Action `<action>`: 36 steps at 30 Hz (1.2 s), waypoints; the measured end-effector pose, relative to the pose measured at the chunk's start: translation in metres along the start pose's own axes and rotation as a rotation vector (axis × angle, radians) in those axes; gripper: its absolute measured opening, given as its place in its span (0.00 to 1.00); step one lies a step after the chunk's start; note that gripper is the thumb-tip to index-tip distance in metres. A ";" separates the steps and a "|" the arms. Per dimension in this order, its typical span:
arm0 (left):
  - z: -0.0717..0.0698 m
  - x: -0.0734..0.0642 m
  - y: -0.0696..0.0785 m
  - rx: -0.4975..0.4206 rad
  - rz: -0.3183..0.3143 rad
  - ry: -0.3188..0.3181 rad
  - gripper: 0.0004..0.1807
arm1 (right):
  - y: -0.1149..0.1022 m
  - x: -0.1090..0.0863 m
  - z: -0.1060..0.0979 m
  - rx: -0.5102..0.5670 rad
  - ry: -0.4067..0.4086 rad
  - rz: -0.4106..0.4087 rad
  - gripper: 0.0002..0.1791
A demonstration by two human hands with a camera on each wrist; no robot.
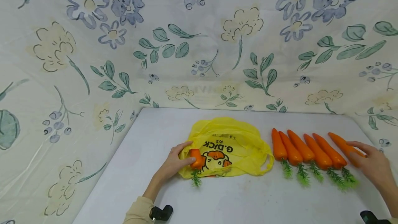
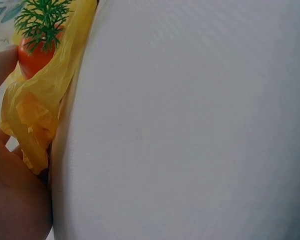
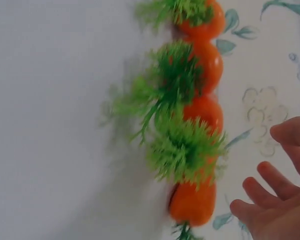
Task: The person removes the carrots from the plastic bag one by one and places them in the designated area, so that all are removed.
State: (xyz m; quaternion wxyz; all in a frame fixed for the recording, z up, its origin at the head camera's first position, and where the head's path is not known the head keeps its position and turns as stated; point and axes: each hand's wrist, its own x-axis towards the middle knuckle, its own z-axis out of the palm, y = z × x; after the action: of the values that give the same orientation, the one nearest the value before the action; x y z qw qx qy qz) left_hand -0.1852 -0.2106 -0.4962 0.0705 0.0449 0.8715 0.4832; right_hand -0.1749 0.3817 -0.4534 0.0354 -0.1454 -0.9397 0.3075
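On the white tabletop lies a yellow plastic bag point(image 1: 245, 141) with a printed duck. My left hand point(image 1: 175, 160) is at its left edge, holding a toy carrot point(image 1: 196, 158) with the thumb against it, fingers by the bag. The carrot's green top points towards me; its tip is hidden. In the left wrist view, yellow film point(image 2: 50, 85) bunches beside the carrot. At the right, my right hand point(image 1: 371, 161) reaches over the rightmost carrot point(image 1: 340, 142). The right wrist view shows that hand's fingers point(image 3: 272, 182) spread apart, with nothing between them.
Several more orange carrots point(image 1: 300, 146) lie side by side between the bag and my right hand, leafy tops towards me. Flower-patterned cloth point(image 1: 199, 44) rises behind the table's far edge point(image 1: 242, 110) and along its sides.
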 end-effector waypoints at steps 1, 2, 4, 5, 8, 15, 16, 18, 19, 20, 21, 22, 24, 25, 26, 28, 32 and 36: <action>0.000 0.000 0.000 0.000 0.002 0.000 0.37 | -0.005 -0.001 0.000 0.001 0.001 -0.024 0.24; 0.000 0.000 0.000 -0.002 0.005 0.000 0.37 | -0.010 -0.004 0.000 0.001 -0.003 -0.044 0.24; -0.001 0.001 0.000 -0.004 0.007 -0.001 0.37 | -0.020 -0.008 0.000 0.015 -0.016 -0.066 0.26; -0.001 0.001 0.000 -0.003 0.009 -0.001 0.37 | -0.025 -0.010 0.001 0.022 -0.022 -0.088 0.26; -0.001 0.001 0.000 -0.004 0.008 -0.001 0.37 | -0.036 -0.016 0.004 0.072 -0.037 -0.176 0.26; -0.001 0.002 -0.001 -0.009 0.013 0.006 0.36 | -0.060 -0.022 0.013 0.157 -0.103 -0.336 0.25; -0.001 0.002 -0.001 -0.009 0.015 0.007 0.35 | -0.063 -0.023 0.015 0.155 -0.105 -0.350 0.25; -0.001 0.003 0.000 -0.011 0.009 0.008 0.35 | -0.069 -0.026 0.019 0.144 -0.100 -0.381 0.23; -0.001 0.002 0.000 -0.011 0.007 0.007 0.34 | -0.073 -0.027 0.021 0.134 -0.105 -0.380 0.23; -0.001 0.002 0.000 -0.012 0.005 0.006 0.34 | -0.076 -0.028 0.024 0.122 -0.107 -0.380 0.23; -0.001 0.002 -0.001 -0.012 0.003 0.005 0.35 | -0.079 -0.030 0.026 0.113 -0.104 -0.390 0.23; -0.001 0.002 -0.001 -0.012 -0.001 0.004 0.35 | -0.082 -0.031 0.029 0.096 -0.106 -0.390 0.23; -0.001 0.002 -0.001 -0.013 -0.012 0.003 0.35 | -0.088 -0.034 0.034 0.086 -0.119 -0.380 0.23; 0.000 0.002 -0.002 -0.013 -0.011 0.003 0.35 | -0.092 -0.036 0.037 0.093 -0.130 -0.375 0.23; 0.000 0.002 -0.002 -0.014 -0.013 0.004 0.35 | -0.095 -0.037 0.040 0.100 -0.136 -0.376 0.23; 0.000 0.001 -0.003 -0.018 -0.019 0.003 0.35 | -0.102 -0.042 0.047 0.105 -0.155 -0.365 0.22; 0.000 0.001 -0.003 -0.024 -0.024 0.005 0.35 | -0.117 -0.050 0.063 0.105 -0.184 -0.368 0.21; -0.001 0.001 -0.002 -0.025 -0.004 0.005 0.34 | -0.130 -0.055 0.077 0.157 -0.172 -0.399 0.20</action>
State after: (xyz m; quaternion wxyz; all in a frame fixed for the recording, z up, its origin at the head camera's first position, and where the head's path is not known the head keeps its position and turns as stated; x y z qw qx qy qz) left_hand -0.1861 -0.2123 -0.4979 0.0698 0.0413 0.8655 0.4943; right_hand -0.1675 0.2219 -0.4383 0.0264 0.0733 -0.9226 0.3779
